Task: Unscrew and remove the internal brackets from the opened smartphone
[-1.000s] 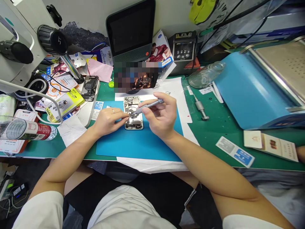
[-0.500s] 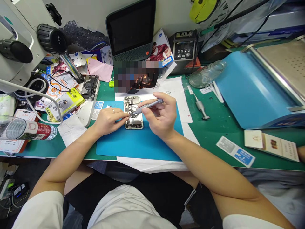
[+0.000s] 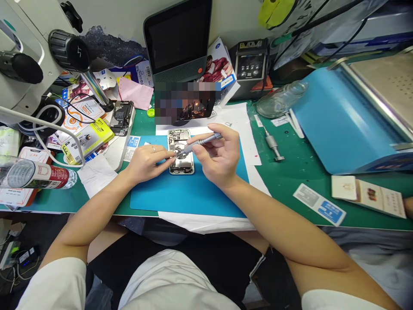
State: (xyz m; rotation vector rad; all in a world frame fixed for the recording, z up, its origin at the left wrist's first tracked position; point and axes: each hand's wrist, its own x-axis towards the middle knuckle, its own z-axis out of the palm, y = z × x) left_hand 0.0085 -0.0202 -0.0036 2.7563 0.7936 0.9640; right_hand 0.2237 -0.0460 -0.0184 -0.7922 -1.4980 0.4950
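An opened smartphone [image 3: 185, 165] lies on the blue mat [image 3: 190, 193], its inner parts bare. My right hand [image 3: 221, 161] grips a slim grey screwdriver [image 3: 206, 140], held at a slant with its lower end over the middle of the phone. My left hand [image 3: 148, 162] reaches in from the left, thumb and fingertips pinched together at the phone's left edge. Whatever lies between those fingertips is too small to make out. The screwdriver's tip is also hard to see against the phone's parts.
A second grey screwdriver [image 3: 273, 146] lies to the right, near a glass bottle [image 3: 282, 100]. Another opened phone [image 3: 122, 118] rests on a white stand at left. A microscope post [image 3: 97, 89], a plastic bottle [image 3: 48, 173] and a dark screen [image 3: 177, 38] stand around the mat.
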